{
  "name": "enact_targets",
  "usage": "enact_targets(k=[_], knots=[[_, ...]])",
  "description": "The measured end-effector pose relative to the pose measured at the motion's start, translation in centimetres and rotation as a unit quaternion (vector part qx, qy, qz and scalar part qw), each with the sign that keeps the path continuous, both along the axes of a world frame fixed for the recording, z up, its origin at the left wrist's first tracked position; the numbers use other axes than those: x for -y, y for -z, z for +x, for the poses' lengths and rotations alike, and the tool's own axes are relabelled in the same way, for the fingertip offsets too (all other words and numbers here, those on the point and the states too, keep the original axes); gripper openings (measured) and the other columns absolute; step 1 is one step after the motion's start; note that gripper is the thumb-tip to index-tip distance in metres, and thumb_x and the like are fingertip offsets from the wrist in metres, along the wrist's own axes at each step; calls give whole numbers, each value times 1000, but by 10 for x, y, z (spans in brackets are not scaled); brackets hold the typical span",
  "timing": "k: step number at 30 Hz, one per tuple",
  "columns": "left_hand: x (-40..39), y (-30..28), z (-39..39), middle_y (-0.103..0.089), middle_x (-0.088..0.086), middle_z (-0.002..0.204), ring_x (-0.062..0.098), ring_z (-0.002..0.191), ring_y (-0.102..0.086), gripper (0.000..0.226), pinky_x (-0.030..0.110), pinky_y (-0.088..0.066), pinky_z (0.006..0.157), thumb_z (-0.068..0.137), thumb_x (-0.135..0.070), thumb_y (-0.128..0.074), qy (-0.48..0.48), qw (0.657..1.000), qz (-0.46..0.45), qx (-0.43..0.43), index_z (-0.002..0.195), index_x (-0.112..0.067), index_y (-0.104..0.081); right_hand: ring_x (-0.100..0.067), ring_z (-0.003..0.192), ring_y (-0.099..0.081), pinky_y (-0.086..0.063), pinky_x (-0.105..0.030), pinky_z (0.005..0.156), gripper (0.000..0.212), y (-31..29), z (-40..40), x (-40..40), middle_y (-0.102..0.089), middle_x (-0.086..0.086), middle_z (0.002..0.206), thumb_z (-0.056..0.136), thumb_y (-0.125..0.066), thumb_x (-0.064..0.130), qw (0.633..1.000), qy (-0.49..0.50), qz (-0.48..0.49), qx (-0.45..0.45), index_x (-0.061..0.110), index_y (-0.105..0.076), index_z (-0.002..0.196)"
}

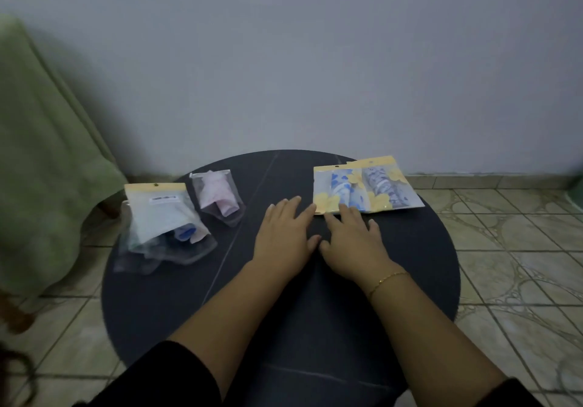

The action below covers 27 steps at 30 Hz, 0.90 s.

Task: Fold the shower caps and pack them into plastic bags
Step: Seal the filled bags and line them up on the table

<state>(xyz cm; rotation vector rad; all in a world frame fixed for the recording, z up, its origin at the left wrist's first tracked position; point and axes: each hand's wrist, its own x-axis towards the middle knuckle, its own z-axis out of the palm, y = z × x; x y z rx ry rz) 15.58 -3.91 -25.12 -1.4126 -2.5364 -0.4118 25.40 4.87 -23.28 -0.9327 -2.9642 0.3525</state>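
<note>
Lying unreadable: white bag label (163, 199)

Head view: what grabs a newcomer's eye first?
Both hands lie flat, palms down, mid-table: left hand, right hand, its fingers touching the yellow-flowered packed bags at far right. A heap of clear bags sits far left on the round dark table.

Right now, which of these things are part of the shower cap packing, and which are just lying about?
Part of the job:
- two packed bags with yellow flowers
- pink cap in a clear bag
- pile of bags with a blue cap
- left hand, right hand, both flat on the table

Just lying about:
- green cloth
- gold bracelet
</note>
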Motion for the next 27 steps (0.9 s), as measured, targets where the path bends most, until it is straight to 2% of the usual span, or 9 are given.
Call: enact_targets(k=[4, 10, 14, 17, 20, 23, 27], knots=[[56, -4, 3, -16, 4, 157, 21, 144, -11, 59, 35, 0, 116, 94, -37, -48, -41, 999, 26, -11, 147, -28, -25, -20, 145, 10, 0, -49, 115, 60, 2, -13, 43, 5, -5, 159, 96, -35, 32, 996, -82, 19, -22, 21, -12, 150], [122, -1, 4, -10, 3, 158, 21, 145, -4, 59, 37, 7, 116, 93, -41, -46, -99, 995, 11, -21, 147, -28, -25, -18, 145, 11, 2, -47, 115, 59, 10, -27, 90, 6, -3, 159, 97, -37, 32, 985, -167, 27, -34, 21, -13, 150], [146, -10, -13, -36, 10, 148, 30, 140, -24, 51, 46, -7, 115, 83, -34, -63, -134, 988, 65, -47, 131, -20, -54, -18, 145, 11, 2, -46, 116, 58, 16, -36, 110, 5, -3, 159, 96, -38, 31, 978, -200, 25, -48, 23, -17, 149], [156, -9, -24, -44, 12, 142, 33, 137, -30, 46, 51, -13, 114, 78, -32, -67, -163, 983, 69, -51, 122, -19, -61, -18, 145, 12, 2, -46, 116, 57, 20, -45, 118, 7, -3, 159, 97, -37, 31, 976, -208, 29, -53, 23, -18, 149], [157, -12, -27, -38, 10, 147, 31, 141, -22, 48, 48, -1, 115, 81, -35, -63, -169, 983, 49, -58, 127, -23, -57, -19, 145, 12, 2, -47, 116, 56, 21, -59, 119, 8, -4, 159, 96, -37, 29, 978, -198, 29, -62, 20, -20, 149], [152, -12, -30, -20, 4, 156, 26, 145, -4, 51, 42, 17, 110, 87, -43, -50, -171, 983, 22, -70, 136, -28, -46, -19, 145, 12, 2, -48, 115, 55, 21, -78, 115, 8, -4, 159, 95, -36, 28, 980, -188, 26, -65, 19, -23, 148], [142, -13, -36, -11, 4, 158, 25, 145, 4, 49, 44, 22, 107, 90, -47, -43, -179, 981, 2, -76, 135, -28, -45, -18, 145, 12, 2, -50, 114, 53, 22, -101, 106, 8, -2, 159, 96, -35, 28, 980, -191, 31, -47, 22, -25, 147]])
